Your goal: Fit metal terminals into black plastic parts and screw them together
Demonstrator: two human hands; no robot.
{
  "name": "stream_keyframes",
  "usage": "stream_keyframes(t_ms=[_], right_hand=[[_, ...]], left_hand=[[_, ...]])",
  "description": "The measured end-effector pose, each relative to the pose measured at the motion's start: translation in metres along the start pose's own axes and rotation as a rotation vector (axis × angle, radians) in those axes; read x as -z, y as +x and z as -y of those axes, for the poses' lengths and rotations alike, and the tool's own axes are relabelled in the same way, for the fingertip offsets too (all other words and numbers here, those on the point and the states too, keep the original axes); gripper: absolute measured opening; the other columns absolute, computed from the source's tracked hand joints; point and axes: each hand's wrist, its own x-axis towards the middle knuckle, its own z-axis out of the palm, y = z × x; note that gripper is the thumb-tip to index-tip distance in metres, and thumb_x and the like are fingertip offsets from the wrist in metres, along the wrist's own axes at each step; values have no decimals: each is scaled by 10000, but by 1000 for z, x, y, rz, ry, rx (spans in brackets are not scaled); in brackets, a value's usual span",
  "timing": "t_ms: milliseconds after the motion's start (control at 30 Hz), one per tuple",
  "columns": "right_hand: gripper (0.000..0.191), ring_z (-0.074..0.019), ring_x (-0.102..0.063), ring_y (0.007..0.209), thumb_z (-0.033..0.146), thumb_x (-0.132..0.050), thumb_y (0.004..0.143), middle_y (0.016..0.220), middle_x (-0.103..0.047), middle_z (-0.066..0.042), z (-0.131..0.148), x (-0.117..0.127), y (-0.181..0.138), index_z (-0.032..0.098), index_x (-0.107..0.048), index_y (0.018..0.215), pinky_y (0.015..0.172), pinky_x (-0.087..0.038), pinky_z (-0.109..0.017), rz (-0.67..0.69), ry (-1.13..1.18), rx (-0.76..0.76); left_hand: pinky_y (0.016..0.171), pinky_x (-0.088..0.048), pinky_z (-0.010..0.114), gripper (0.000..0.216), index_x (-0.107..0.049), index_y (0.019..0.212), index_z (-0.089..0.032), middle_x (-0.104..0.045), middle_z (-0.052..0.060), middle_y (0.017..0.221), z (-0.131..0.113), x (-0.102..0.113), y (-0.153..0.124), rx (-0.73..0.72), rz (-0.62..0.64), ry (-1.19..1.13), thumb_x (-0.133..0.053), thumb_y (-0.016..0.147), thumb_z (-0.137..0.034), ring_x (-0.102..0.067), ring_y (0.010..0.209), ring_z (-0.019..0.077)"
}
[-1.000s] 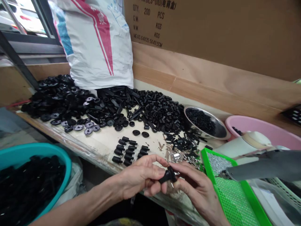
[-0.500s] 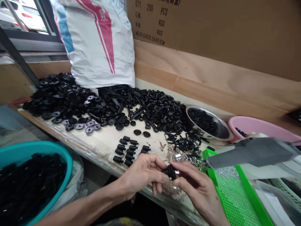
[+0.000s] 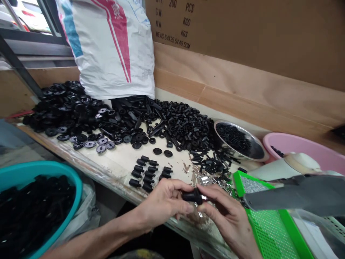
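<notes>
Between both hands, over the table's front edge, is a small black cylindrical plastic part (image 3: 191, 196) with a wider collar. My left hand (image 3: 168, 199) pinches its left end between thumb and fingers. The fingertips of my right hand (image 3: 225, 212) close on the collar end, where a shiny metal bit (image 3: 204, 198) shows. Beyond my left hand, similar black cylindrical parts (image 3: 147, 176) lie in short rows on the table. Loose metal clips (image 3: 206, 180) are scattered just past my right fingers.
Heaps of black discs (image 3: 67, 108) and short black tubes (image 3: 185, 126) cover the back. At right stand a steel bowl (image 3: 262, 153), a pink basin (image 3: 293, 144), a green tray (image 3: 287, 223) and a grey blade-like object (image 3: 285, 196). A teal tub (image 3: 78, 187) is at left.
The black part now lies more level and shows more of its length between my hands. The grey blade-like object at right has swung lower, uncovering a white bottle-like object.
</notes>
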Motion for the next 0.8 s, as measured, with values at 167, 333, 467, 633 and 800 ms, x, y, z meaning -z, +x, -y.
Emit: stream_keyframes(t_ms=[167, 333, 467, 633, 800], right_hand=[[328, -143, -627, 830, 209, -672, 812, 917, -659, 14, 0, -1, 2, 318, -637, 1119, 708, -502, -227, 2, -1, -6], [367, -133, -636, 841, 199, -677, 811, 948, -673, 15, -1, 0, 3, 323, -627, 1154, 737, -505, -213, 70, 4, 72], [331, -125, -633, 808, 224, -670, 818, 923, -670, 21, -3, -3, 1, 324, -638, 1132, 698, -506, -196, 28, 19, 26], [301, -123, -625, 763, 267, -670, 817, 872, -661, 27, -2, -2, -1, 329, -648, 1111, 660, -502, -189, -4, 42, 3], [341, -126, -633, 794, 234, -663, 823, 901, -666, 17, -1, 1, -2, 324, -629, 1150, 696, -505, -190, 25, 16, 55]], left_hand=[[525, -394, 185, 252, -700, 958, -156, -577, -1, 709, 12, 4, 0, -155, -38, 190, -570, 744, -128, -521, 574, 87], [445, -359, 184, 247, -667, 933, -109, -490, -24, 506, 7, 10, 3, -83, 142, 139, -541, 824, -292, -432, 438, 76], [417, -342, 168, 229, -560, 968, -154, -515, -42, 546, 2, 10, 5, -23, 159, -24, -588, 814, -320, -435, 426, 69], [372, -255, 146, 176, -498, 874, -166, -576, -13, 606, 0, 13, 5, 59, 271, -193, -600, 819, -298, -426, 410, 48], [357, -220, 151, 175, -504, 847, -160, -597, 9, 614, 5, 14, 8, 100, 282, -303, -606, 821, -301, -398, 388, 41]])
